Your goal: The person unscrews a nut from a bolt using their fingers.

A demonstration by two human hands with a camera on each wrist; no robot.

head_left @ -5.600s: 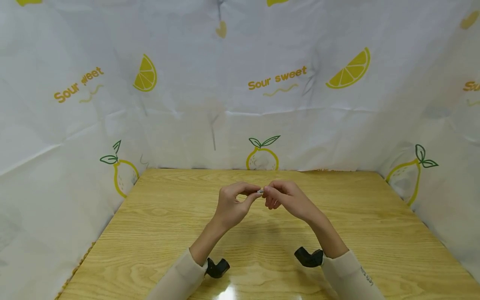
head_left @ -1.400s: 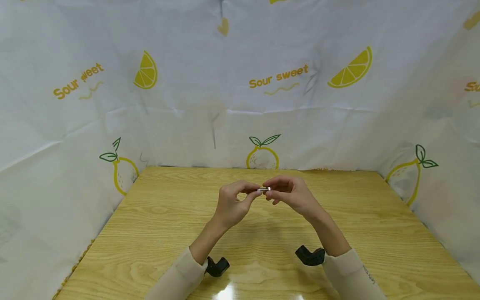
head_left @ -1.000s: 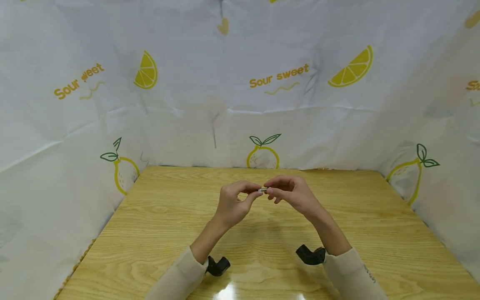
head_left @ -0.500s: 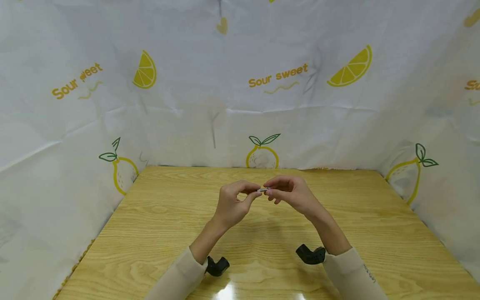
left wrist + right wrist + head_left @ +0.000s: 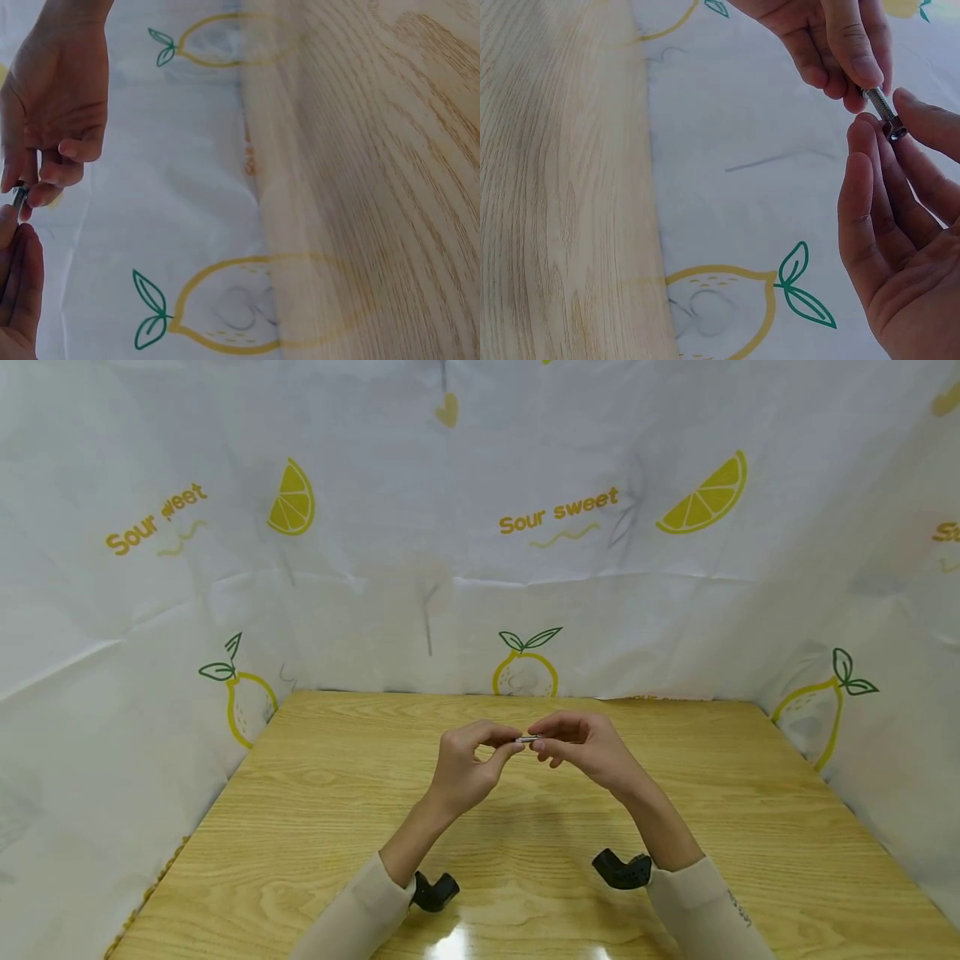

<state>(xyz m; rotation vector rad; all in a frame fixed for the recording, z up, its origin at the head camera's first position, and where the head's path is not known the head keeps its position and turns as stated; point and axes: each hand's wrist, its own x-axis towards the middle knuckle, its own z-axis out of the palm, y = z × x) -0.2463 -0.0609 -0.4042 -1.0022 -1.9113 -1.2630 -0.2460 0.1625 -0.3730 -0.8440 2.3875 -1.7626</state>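
A small silver bolt is held in the air above the table, lying nearly level between both hands. My left hand pinches one end of it between thumb and fingers. Threads show along the bolt in the right wrist view, with a hexagonal piece at the end nearer my right hand; whether that is its head or a nut I cannot tell. The thumb and fingers of my right hand curl around that hexagonal end. In the left wrist view, the bolt is partly hidden by fingers.
Beneath the hands lies a wood-grain table. A white cloth printed with lemons surrounds it at the back and sides. Black wrist-worn pieces stick out by both cuffs, just over the table.
Since the earliest frame, my right hand's fingers have spread and shifted, baring more of the bolt. Over the last second its thumb and fingers move only slightly at the bolt's end; my left hand stays still.
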